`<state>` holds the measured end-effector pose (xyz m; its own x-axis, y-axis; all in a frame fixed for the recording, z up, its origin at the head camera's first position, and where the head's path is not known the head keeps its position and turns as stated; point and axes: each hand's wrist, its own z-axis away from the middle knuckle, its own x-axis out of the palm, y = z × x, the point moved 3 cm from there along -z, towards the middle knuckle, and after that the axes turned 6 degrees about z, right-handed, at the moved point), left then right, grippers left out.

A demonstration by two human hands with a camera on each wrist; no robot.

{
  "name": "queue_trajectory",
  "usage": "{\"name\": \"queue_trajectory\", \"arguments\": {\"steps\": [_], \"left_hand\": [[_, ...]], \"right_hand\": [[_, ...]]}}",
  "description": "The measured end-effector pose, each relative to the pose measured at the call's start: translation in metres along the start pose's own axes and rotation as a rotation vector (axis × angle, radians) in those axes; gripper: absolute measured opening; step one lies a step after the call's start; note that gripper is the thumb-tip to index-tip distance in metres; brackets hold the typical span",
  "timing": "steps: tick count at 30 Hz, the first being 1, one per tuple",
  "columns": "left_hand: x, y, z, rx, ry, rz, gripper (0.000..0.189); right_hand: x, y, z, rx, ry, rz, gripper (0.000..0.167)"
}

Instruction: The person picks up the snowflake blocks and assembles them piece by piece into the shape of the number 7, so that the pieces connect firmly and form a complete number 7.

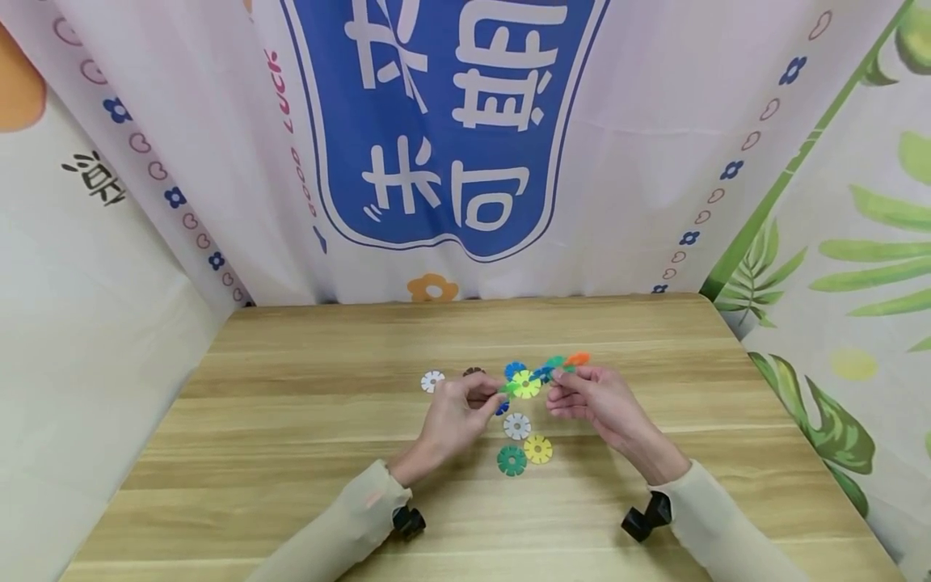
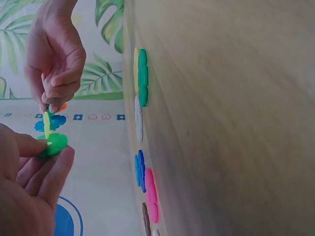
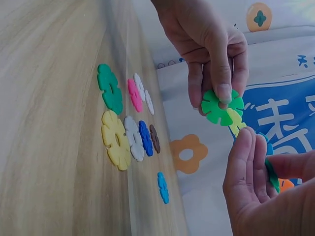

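Note:
My left hand (image 1: 457, 412) pinches a light green notched disc (image 3: 216, 110) between thumb and fingers above the table. A yellow notched disc (image 1: 526, 384) meets that disc edge to edge, standing across it; how deep their slots engage I cannot tell. My right hand (image 1: 600, 404) pinches the other end of this chain, where a blue disc (image 1: 541, 374), a darker green disc (image 1: 556, 361) and an orange disc (image 1: 578, 358) follow the yellow one. In the right wrist view, its fingers partly hide these pieces.
Loose notched discs lie flat on the wooden table (image 1: 291, 453) below the hands: green (image 1: 512, 461), yellow (image 1: 538, 449), white (image 1: 517, 426), light blue (image 1: 515, 370), dark blue (image 3: 145, 138), brown (image 3: 155, 138) and pink (image 3: 134, 95). Another white disc (image 1: 432, 381) lies left. Printed curtains (image 1: 618, 162) hang behind.

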<state>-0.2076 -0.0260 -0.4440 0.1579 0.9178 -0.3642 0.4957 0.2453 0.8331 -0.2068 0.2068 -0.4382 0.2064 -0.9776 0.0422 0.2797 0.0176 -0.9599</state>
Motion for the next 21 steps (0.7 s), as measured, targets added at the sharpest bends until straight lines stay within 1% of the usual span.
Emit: {"name": "queue_trajectory", "arguments": {"steps": [5, 10, 12, 13, 14, 16, 19, 20, 21], "left_hand": [[0.001, -0.005, 0.001, -0.048, -0.017, -0.006, 0.009], [-0.002, -0.007, 0.000, -0.124, -0.045, 0.028, 0.006], [-0.003, -0.008, -0.002, -0.144, -0.060, 0.039, 0.006], [-0.003, -0.009, -0.002, -0.168, -0.071, 0.058, 0.006], [-0.002, -0.010, -0.003, -0.204, -0.081, 0.104, 0.008], [-0.002, -0.012, -0.004, -0.309, -0.088, 0.236, 0.011], [-0.002, -0.016, -0.005, -0.473, -0.050, 0.448, 0.016], [-0.002, -0.017, -0.006, -0.506, -0.036, 0.502, 0.018], [-0.001, -0.017, -0.006, -0.525, -0.028, 0.537, 0.019]], "right_hand": [[0.002, 0.003, 0.001, -0.027, 0.012, 0.034, 0.020], [0.001, 0.004, 0.002, -0.054, 0.005, 0.044, 0.020], [0.001, 0.005, 0.002, -0.073, -0.002, 0.055, 0.023], [0.001, 0.005, 0.002, -0.085, -0.014, 0.068, 0.026], [0.002, 0.006, 0.002, -0.095, -0.032, 0.084, 0.029], [0.004, 0.007, 0.002, -0.115, -0.070, 0.124, 0.035], [0.009, 0.009, 0.002, -0.141, -0.115, 0.186, 0.044], [0.011, 0.009, 0.001, -0.139, -0.118, 0.199, 0.044], [0.013, 0.010, 0.001, -0.133, -0.115, 0.208, 0.044]]}}
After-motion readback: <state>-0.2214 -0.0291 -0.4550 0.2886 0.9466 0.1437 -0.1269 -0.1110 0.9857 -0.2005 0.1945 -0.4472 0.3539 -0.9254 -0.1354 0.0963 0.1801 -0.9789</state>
